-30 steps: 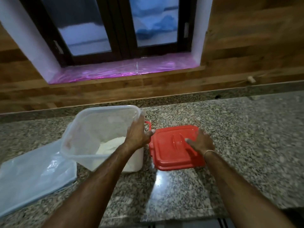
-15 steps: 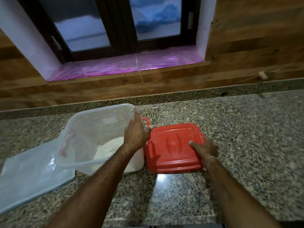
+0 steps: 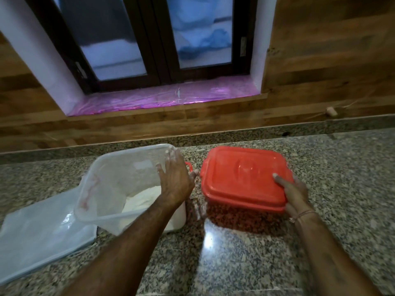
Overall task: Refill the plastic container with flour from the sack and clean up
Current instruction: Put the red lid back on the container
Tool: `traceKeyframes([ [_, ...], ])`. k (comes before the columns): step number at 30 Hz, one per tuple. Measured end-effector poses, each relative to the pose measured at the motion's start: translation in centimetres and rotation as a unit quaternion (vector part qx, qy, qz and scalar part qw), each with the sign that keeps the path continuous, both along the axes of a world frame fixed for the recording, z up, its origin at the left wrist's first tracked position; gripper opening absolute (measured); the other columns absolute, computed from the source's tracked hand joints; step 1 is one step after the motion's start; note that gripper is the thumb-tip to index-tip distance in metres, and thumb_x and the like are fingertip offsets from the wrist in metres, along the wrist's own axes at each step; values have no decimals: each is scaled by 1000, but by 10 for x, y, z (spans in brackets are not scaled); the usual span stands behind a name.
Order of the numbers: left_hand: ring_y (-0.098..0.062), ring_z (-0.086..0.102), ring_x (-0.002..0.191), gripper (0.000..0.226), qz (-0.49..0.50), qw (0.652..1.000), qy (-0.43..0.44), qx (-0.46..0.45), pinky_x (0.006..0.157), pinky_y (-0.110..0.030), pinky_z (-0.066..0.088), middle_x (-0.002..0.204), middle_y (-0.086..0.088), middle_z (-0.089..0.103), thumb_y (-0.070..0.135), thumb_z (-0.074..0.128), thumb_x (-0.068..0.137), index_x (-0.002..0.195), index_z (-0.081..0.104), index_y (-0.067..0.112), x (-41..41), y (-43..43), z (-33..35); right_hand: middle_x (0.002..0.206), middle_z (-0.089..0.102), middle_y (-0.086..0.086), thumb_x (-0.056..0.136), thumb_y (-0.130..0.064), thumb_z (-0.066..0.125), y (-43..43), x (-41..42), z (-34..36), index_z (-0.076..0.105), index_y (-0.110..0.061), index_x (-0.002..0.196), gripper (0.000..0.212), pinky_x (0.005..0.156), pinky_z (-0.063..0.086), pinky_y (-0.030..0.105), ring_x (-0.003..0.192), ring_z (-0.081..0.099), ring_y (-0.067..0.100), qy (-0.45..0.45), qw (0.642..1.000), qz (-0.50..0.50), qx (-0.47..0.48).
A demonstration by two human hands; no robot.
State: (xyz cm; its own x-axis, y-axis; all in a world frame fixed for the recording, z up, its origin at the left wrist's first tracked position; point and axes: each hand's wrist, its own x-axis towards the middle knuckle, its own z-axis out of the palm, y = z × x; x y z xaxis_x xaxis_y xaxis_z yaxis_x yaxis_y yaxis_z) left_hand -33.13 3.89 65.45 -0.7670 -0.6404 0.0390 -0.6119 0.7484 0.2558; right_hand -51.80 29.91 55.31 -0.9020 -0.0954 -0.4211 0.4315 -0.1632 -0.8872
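A clear plastic container (image 3: 119,180) stands on the granite counter (image 3: 245,253), tilted to the left, with white flour (image 3: 143,198) in its bottom. My left hand (image 3: 175,180) rests against its right rim, fingers dusted with flour. The red lid (image 3: 243,178) is lifted off the counter to the right of the container, its shadow beneath it. My right hand (image 3: 292,193) grips the lid's near right corner, thumb on top. A flattened pale blue plastic sack (image 3: 42,233) lies on the counter at the left, partly under the container.
A wooden wall with a dark-framed window (image 3: 154,43) and a pink-covered sill (image 3: 162,99) rises behind the counter. A raised granite ledge (image 3: 277,129) runs along the counter's back. A small cork-like object (image 3: 331,112) hangs on the wall at right.
My right hand has taken the red lid by its right corner and raised it off the counter. My left hand stays on the container's rim, which tilts more to the left.
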Motion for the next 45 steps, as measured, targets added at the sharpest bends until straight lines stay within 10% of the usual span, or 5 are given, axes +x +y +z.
traceKeyframes([
  [11, -25, 9, 160, 74, -21, 989, 102, 105, 126, -59, 0, 172, -4, 19, 61, 9, 102, 163, 24, 21, 28, -42, 35, 128, 72, 16, 92, -17, 75, -51, 19, 116, 61, -12, 141, 52, 96, 58, 50, 113, 70, 33, 59, 990, 56, -112],
  [15, -25, 29, 154, 74, 77, 912, 324, 240, 127, -41, 18, 166, -7, 33, 64, 17, 104, 160, 34, 19, 59, -96, 66, 132, 68, 26, 93, -8, 72, -106, 52, 145, 61, -3, 139, 48, 108, 51, 60, 123, 64, 42, 69, 986, 103, -113],
  [22, -5, 68, 112, 80, 85, 859, 380, 332, 93, -24, 55, 140, 8, 60, 66, 71, 84, 151, 46, 31, 151, -183, 59, 119, 74, 26, 84, -6, 81, -227, 144, 156, 69, -2, 125, 42, 97, 59, 51, 97, 71, 30, 87, 978, 185, -49],
  [30, -16, 70, 105, 63, 118, 845, 344, 393, 89, -37, 60, 127, 0, 70, 52, 74, 85, 141, 56, 31, 177, -220, 18, 126, 69, 16, 77, -65, 73, -262, 179, 136, 69, -15, 123, 68, 107, 49, 53, 124, 60, 39, 236, 901, 155, 330],
  [45, -30, 68, 113, 72, 126, 873, 264, 391, 101, -51, 55, 128, -4, 69, 65, 64, 78, 142, 53, 33, 170, -222, 2, 123, 69, 12, 90, -56, 68, -245, 199, 114, 67, -11, 130, 59, 97, 57, 47, 110, 67, 31, 236, 899, 151, 337],
])
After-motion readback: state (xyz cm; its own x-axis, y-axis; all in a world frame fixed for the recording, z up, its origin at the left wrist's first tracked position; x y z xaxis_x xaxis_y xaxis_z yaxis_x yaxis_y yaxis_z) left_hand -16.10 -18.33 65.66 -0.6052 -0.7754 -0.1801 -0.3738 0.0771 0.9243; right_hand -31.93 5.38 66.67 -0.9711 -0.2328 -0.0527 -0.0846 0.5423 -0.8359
